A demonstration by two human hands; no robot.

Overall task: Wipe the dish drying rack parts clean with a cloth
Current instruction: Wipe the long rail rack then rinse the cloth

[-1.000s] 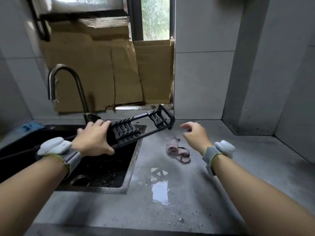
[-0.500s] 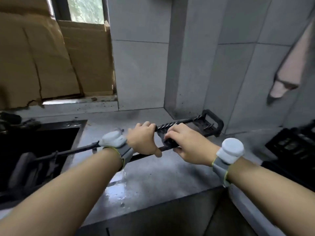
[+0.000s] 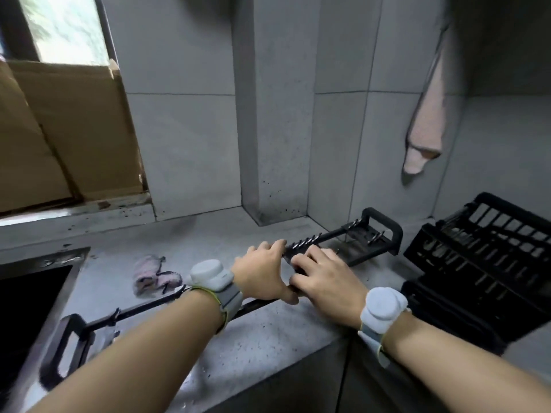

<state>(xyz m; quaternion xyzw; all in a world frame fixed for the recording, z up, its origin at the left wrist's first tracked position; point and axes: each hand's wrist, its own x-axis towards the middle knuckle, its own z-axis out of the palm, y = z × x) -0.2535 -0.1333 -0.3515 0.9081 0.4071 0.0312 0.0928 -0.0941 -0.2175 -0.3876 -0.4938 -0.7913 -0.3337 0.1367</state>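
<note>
Rack part (image 3: 351, 234): a long black frame, laid across the bench (image 3: 268, 338) from beside the sink (image 3: 29, 293) to the corner.
Left hand (image 3: 262, 272): its grip is curled round the frame's middle.
Right hand (image 3: 325, 278): fingers are curled on the frame.
Cloth (image 3: 152, 275): left crumpled on the bench, unheld.
Basket (image 3: 483, 257): set at the right.
Progress: wiping is judged not underway; the frame is only being placed.

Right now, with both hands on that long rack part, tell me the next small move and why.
Probably free the right hand and reach for the cloth. Both hands grip the rack part, which seems to rest on the counter; the left hand holds it, and the crumpled cloth lies untouched left of them.
</note>
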